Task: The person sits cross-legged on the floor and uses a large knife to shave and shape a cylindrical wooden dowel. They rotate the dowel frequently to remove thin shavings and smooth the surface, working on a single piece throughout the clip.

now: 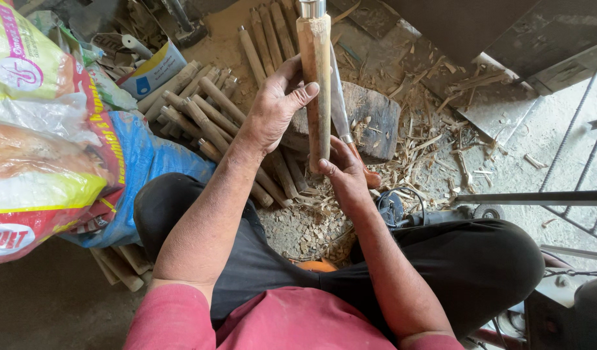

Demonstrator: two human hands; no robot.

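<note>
Seemingly mid-shaping, the left hand (272,113) grips the upright wooden handle (316,91) while right hand (345,174) fingers close around a blade (339,104); next, likely careful paring strokes.

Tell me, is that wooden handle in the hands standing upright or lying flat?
Upright. The wooden handle points up toward the camera, metal collar on top. The left hand grips its middle and the right hand its lower end, beside a blade.

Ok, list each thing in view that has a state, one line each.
Wooden handle: upright, metal ferrule on top, gripped by both hands.
Left hand: closed around the handle's middle.
Right hand: at the handle's lower end, also holding a blade.
Blade: upright behind the handle.
Wooden rods: lying piled on the floor.
</note>
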